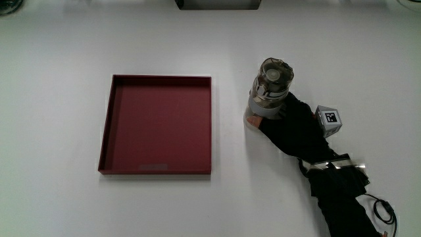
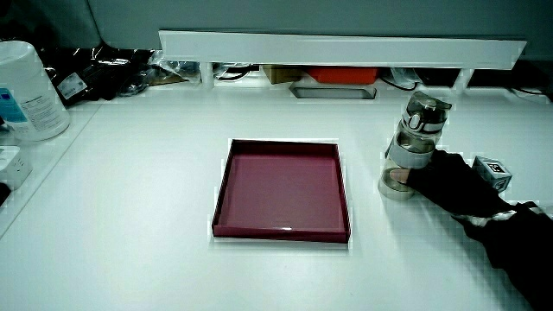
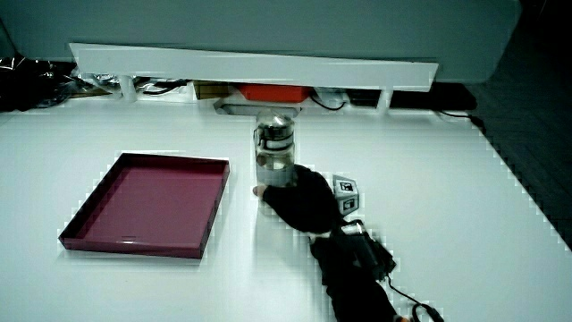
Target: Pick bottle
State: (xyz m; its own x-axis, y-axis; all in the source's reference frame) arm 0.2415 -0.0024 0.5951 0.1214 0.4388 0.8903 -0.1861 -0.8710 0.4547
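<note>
A clear bottle (image 1: 270, 87) with a grey lid stands upright on the white table beside the red tray (image 1: 107, 122). It also shows in both side views, bottle (image 2: 413, 140) and bottle (image 3: 274, 154). The gloved hand (image 1: 284, 118) is wrapped round the bottle's lower part from the person's side, and the fingers hide the base. The patterned cube (image 1: 329, 120) sits on the back of the hand. In both side views the hand (image 2: 445, 186) (image 3: 304, 201) grips the bottle low down while the bottle stands on the table.
The shallow red tray (image 2: 222, 186) (image 3: 218, 199) lies flat with nothing in it. A low white partition (image 2: 346, 45) runs along the table's edge farthest from the person, with cables and boxes under it. A white canister (image 2: 26, 91) stands at a table corner.
</note>
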